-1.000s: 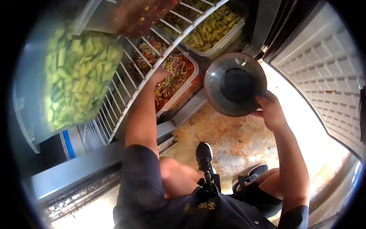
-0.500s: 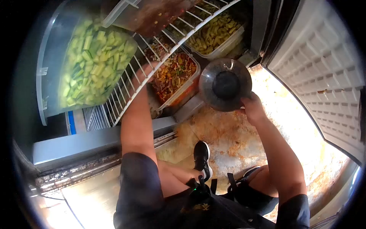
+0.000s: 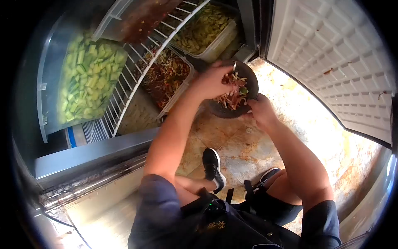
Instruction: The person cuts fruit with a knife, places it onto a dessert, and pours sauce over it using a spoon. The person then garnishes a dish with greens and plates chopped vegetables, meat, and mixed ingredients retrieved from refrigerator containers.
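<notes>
My right hand (image 3: 263,111) grips the near right rim of a dark round bowl (image 3: 252,83), holding it outside the fridge. Inside the bowl lies a shredded food mix (image 3: 233,99) with pale strips, reddish pieces and a bit of green. My left hand (image 3: 212,82) is over the bowl's left side, its fingers curled around some of this mix; the fingertips are partly hidden. To the left, below the wire shelf, an open plastic tub (image 3: 188,79) holds a similar reddish shredded mix.
A clear tub of cut green vegetables (image 3: 89,79) stands at left by the white wire shelf (image 3: 143,76). Above it is a tub with reddish contents (image 3: 141,18). Another tub (image 3: 219,43) with yellow-green pieces sits behind. The open fridge door (image 3: 331,62) bounds the right side.
My left hand has come out of the tub under the shelf and over the bowl. The bowl, bare before, now has shredded mix in it. The bowl has shifted left in view.
</notes>
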Action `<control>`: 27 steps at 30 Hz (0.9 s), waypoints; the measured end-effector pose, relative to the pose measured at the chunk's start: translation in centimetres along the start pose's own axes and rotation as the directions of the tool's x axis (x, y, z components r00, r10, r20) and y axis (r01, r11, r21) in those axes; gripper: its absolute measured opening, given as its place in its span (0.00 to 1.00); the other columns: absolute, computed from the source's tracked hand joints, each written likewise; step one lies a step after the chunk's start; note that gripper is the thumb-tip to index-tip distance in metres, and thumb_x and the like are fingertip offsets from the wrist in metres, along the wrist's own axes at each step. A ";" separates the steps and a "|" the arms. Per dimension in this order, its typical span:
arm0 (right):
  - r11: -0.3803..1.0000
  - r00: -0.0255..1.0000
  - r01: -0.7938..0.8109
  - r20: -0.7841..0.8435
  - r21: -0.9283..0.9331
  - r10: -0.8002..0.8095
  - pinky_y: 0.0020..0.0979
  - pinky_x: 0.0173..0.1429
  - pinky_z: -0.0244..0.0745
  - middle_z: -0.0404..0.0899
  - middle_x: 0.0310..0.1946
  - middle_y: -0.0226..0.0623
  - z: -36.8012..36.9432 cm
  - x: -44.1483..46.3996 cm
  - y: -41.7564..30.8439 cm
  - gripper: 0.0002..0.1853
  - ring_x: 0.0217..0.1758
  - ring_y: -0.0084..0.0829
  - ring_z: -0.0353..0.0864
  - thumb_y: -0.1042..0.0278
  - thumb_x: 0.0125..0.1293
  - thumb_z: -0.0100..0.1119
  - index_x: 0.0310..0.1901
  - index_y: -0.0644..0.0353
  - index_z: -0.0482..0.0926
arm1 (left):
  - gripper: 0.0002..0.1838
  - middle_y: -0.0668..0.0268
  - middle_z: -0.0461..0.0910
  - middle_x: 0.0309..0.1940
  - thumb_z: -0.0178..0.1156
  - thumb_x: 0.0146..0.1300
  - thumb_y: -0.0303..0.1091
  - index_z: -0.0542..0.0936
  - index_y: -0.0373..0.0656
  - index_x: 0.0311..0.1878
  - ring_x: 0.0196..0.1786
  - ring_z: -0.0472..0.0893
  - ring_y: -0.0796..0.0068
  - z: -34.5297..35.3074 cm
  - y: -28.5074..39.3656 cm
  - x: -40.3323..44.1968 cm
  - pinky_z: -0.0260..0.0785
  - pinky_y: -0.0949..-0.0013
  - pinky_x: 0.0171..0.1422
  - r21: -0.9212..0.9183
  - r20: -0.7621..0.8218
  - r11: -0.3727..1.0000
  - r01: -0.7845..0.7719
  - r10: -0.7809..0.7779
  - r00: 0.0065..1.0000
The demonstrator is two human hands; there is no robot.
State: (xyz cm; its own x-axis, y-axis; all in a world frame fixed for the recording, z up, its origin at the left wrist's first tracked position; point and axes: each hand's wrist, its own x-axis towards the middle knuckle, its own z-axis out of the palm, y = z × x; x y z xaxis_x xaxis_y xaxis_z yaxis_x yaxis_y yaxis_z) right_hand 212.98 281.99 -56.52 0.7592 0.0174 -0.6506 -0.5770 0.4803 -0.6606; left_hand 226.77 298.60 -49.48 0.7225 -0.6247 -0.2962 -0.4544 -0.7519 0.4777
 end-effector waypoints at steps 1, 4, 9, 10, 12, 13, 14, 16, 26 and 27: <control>1.000 1.000 -0.020 -0.012 -0.006 0.020 0.35 0.40 0.84 0.83 0.45 0.39 -0.3 -0.1 0.1 0.13 0.42 0.31 0.85 0.72 0.73 0.50 0.55 0.64 0.76 | 0.34 0.49 0.70 0.71 0.68 0.65 0.49 0.75 0.43 0.69 0.59 0.83 0.57 -1.8 0.7 -0.7 0.73 0.60 0.65 0.046 -0.074 0.999 -0.026 0.029 0.997; 0.999 0.999 -0.044 0.003 -0.008 0.044 0.34 0.38 0.84 0.83 0.45 0.40 -0.7 -0.4 0.0 0.13 0.42 0.31 0.85 0.72 0.73 0.51 0.55 0.65 0.76 | 0.22 0.54 0.85 0.52 0.55 0.73 0.43 0.79 0.39 0.62 0.53 0.84 0.60 -7.2 -7.2 -0.4 0.75 0.59 0.57 -0.019 -0.287 0.946 0.324 -0.316 0.904; 0.999 0.999 0.022 0.025 -0.024 -0.021 0.33 0.37 0.85 0.84 0.44 0.41 -1.1 -0.2 0.4 0.14 0.40 0.32 0.86 0.73 0.72 0.51 0.56 0.65 0.76 | 0.54 0.50 0.55 0.79 0.68 0.56 0.65 0.60 0.46 0.79 0.79 0.59 0.54 -6.2 -23.1 -5.4 0.61 0.50 0.76 -0.262 0.140 0.401 0.878 -0.884 0.446; 1.000 1.000 0.021 0.022 -0.021 -0.020 0.33 0.38 0.86 0.84 0.44 0.41 -1.0 -0.4 0.2 0.14 0.40 0.32 0.86 0.72 0.72 0.51 0.56 0.65 0.76 | 0.59 0.52 0.50 0.81 0.69 0.52 0.70 0.58 0.46 0.80 0.82 0.53 0.54 -5.3 -22.4 -6.3 0.59 0.47 0.77 -0.407 0.288 0.228 0.885 -0.887 0.361; 1.000 1.000 0.012 0.008 -0.013 -0.012 0.33 0.39 0.86 0.84 0.44 0.40 -0.8 -1.0 -0.7 0.14 0.41 0.33 0.86 0.72 0.73 0.50 0.56 0.65 0.76 | 0.60 0.54 0.46 0.82 0.69 0.53 0.70 0.56 0.47 0.81 0.83 0.47 0.54 -4.2 -21.3 -5.1 0.59 0.45 0.76 -0.326 0.401 0.376 0.867 -0.776 0.487; 0.999 1.000 0.015 0.014 -0.030 -0.015 0.33 0.41 0.86 0.83 0.45 0.39 -0.9 -0.9 -1.0 0.14 0.42 0.31 0.86 0.71 0.73 0.50 0.57 0.65 0.75 | 0.60 0.55 0.44 0.83 0.69 0.53 0.70 0.55 0.48 0.81 0.84 0.45 0.54 -3.6 -21.1 -4.7 0.59 0.43 0.76 -0.286 0.465 0.450 0.846 -0.707 0.533; 0.999 1.000 0.010 0.020 -0.046 -0.009 0.33 0.42 0.86 0.83 0.46 0.38 -1.0 -0.9 -1.1 0.15 0.42 0.30 0.85 0.71 0.73 0.50 0.58 0.64 0.75 | 0.57 0.54 0.45 0.83 0.69 0.54 0.68 0.57 0.49 0.80 0.84 0.46 0.54 -2.8 -21.9 -4.4 0.58 0.44 0.76 -0.293 0.463 0.454 0.842 -0.703 0.540; 0.998 1.000 -0.009 0.026 -0.060 0.010 0.33 0.44 0.85 0.83 0.46 0.36 -1.1 -0.9 -0.8 0.15 0.43 0.29 0.84 0.70 0.73 0.50 0.58 0.63 0.74 | 0.51 0.54 0.48 0.82 0.69 0.57 0.64 0.62 0.50 0.79 0.83 0.47 0.54 -1.8 -23.4 -3.6 0.57 0.45 0.77 -0.303 0.452 0.462 0.833 -0.700 0.553; 0.999 0.999 -0.019 0.028 -0.027 0.019 0.33 0.43 0.85 0.84 0.45 0.39 -0.7 1.0 0.6 0.14 0.45 0.32 0.85 0.71 0.71 0.51 0.55 0.64 0.77 | 0.26 0.54 0.45 0.83 0.66 0.64 0.43 0.80 0.44 0.64 0.84 0.43 0.53 -5.2 -24.8 -4.3 0.48 0.45 0.80 -0.532 0.367 0.302 0.791 -0.759 0.537; 0.999 0.999 -0.025 0.042 -0.030 0.026 0.32 0.42 0.85 0.84 0.45 0.39 -0.6 1.1 0.7 0.14 0.45 0.32 0.85 0.71 0.71 0.51 0.55 0.64 0.77 | 0.27 0.54 0.42 0.83 0.67 0.64 0.40 0.78 0.44 0.65 0.84 0.44 0.54 -6.8 -24.5 -4.4 0.53 0.46 0.77 -0.570 0.365 0.333 0.751 -0.716 0.595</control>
State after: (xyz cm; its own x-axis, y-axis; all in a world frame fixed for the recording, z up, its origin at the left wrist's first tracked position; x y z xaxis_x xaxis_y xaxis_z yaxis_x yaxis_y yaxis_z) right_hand 213.25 281.76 -57.94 0.7557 0.0664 -0.6515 -0.6046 0.4530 -0.6551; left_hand 238.21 321.17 -54.27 0.5650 0.0903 -0.8201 0.6886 -0.5992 0.4084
